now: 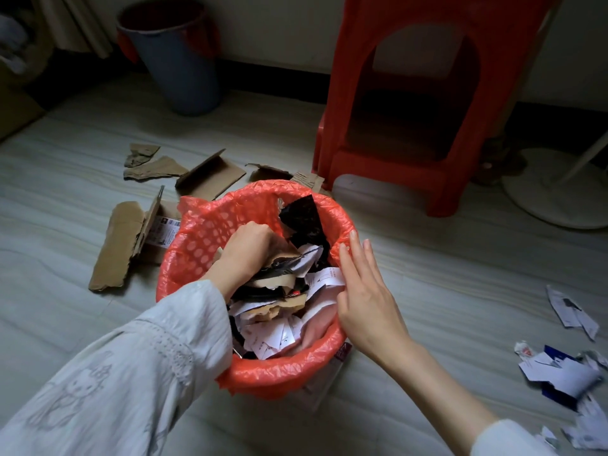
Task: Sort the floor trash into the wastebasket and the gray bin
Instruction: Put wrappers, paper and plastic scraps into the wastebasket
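A wastebasket point(197, 245) lined with a red plastic bag stands on the floor in front of me, filled with torn paper, brown cardboard bits and black plastic. My left hand point(245, 255) reaches inside it, fingers curled down around a wad of the cardboard and paper scraps. My right hand point(365, 291) hovers over the basket's right rim with fingers straight, holding nothing. The gray bin point(177, 57) stands far back by the wall. Torn cardboard pieces point(125, 245) lie left of and behind the basket. Torn white and blue paper scraps point(562, 370) lie at right.
A red plastic stool point(424, 93) stands just behind the basket to the right. A white round fan base point(556, 189) sits at the far right. A cardboard box edge point(16, 106) shows at the far left.
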A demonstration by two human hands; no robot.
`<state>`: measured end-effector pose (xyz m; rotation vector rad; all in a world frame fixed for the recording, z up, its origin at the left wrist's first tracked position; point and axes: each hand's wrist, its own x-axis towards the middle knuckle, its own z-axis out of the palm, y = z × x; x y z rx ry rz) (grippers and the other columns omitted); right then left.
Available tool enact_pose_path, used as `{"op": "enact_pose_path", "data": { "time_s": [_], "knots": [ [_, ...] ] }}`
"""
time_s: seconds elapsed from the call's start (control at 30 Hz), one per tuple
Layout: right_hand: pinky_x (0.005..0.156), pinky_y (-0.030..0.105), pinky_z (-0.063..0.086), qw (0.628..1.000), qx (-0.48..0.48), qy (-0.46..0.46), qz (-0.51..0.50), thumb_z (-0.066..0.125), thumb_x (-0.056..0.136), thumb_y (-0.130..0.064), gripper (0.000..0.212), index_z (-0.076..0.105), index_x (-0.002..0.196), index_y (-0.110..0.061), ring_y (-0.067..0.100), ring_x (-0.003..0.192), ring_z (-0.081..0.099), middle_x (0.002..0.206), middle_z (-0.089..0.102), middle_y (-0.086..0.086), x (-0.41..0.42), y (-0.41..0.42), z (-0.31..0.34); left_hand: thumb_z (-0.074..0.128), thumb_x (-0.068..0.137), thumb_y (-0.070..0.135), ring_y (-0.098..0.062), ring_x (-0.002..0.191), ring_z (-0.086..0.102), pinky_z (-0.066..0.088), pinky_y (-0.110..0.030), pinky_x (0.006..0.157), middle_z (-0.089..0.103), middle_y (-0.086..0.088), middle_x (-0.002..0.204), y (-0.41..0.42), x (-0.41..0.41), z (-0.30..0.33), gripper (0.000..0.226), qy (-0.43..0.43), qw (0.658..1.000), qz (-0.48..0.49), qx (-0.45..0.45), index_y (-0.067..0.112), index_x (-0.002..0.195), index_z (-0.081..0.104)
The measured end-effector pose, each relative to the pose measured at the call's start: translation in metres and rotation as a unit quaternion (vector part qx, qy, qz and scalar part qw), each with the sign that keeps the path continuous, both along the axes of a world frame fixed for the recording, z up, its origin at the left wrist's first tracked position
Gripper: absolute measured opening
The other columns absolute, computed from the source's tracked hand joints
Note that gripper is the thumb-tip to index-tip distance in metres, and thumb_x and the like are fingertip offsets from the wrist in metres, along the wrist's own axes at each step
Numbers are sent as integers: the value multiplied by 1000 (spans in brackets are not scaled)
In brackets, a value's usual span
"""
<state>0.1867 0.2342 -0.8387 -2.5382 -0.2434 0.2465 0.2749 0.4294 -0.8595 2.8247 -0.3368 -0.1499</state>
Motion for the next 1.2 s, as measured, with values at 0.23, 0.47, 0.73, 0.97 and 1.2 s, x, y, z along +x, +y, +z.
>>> {"op": "enact_pose_path", "data": {
  "time_s": [0.23,0.47,0.73,0.97,1.2],
  "knots": [
    [110,19,19,1000,-5,4,4,29,90,-3,71,-4,150,-21,7,140,-27,153,-27,-12,-1,0,2,43,86,-5,-24,109,49,41,-31,92,59,-7,119,19,-2,-2,38,70,990,-80,89,11,114,63],
    [109,20,22,1000,-1,4,4,29,92,-4,68,-2,150,-21,8,140,-27,153,-27,-12,0,0,2,33,89,-4,-28,128,43,40,-43,100,21,1,154,27,-14,-8,55,101,979,-88,153,14,141,33],
    [112,23,20,1000,-5,5,5,29,91,-5,68,-3,150,-20,9,140,-27,153,-27,-11,0,0,-1,29,92,-1,-23,134,35,34,-38,105,16,-3,155,20,-16,-6,55,98,954,-133,251,11,145,21],
    [120,36,-3,998,-20,47,32,21,102,-26,53,0,150,-21,14,143,-19,156,-19,-2,-4,-10,18,35,90,-6,-17,142,21,30,-23,107,8,-6,157,19,-31,26,64,75,971,-112,198,9,148,15],
    [119,38,7,993,-79,61,68,33,99,-21,58,5,150,-25,17,146,-5,159,-3,-3,-39,-50,90,38,81,-14,-19,142,21,23,-30,116,19,-7,155,-4,-65,89,73,-12,985,-96,145,12,147,22]
  ]
}}
